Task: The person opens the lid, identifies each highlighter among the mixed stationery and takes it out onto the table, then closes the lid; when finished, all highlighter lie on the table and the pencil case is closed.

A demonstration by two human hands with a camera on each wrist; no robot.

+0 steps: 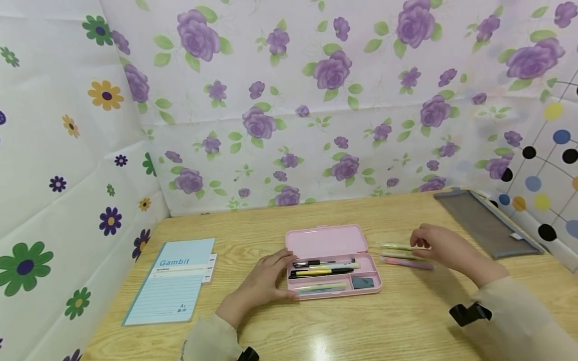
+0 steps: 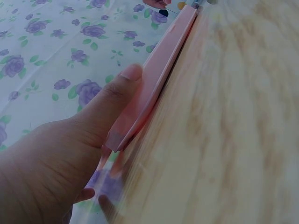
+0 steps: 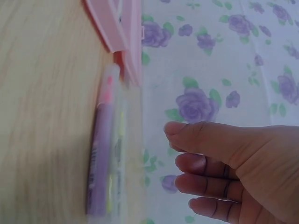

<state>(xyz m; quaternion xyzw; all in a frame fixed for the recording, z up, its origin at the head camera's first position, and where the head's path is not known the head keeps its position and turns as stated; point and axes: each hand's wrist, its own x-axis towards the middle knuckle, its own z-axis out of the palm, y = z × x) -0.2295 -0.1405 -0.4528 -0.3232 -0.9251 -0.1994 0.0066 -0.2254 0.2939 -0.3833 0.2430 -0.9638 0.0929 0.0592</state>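
Note:
An open pink pencil case (image 1: pixel 325 243) lies on the table with its lid folded back. Inside are several pens (image 1: pixel 322 273) and a dark grey-blue eraser (image 1: pixel 363 283). My left hand (image 1: pixel 261 282) holds the case by its left end, the thumb (image 2: pixel 114 93) against the front wall. To the right of the case lie a purple-and-pink highlighter (image 3: pixel 97 158) and pale yellow-green pens (image 1: pixel 394 246). Over these pens hovers my right hand (image 1: pixel 438 248), its fingers loosely bent and nothing between them in the right wrist view.
A light blue notebook (image 1: pixel 171 283) lies at the left, with a white card-like item (image 1: pixel 209 269) poking out beside it. A grey mesh pouch (image 1: pixel 485 223) lies at the back right. Flowered sheets (image 1: pixel 298 135) stand around the table's back and sides.

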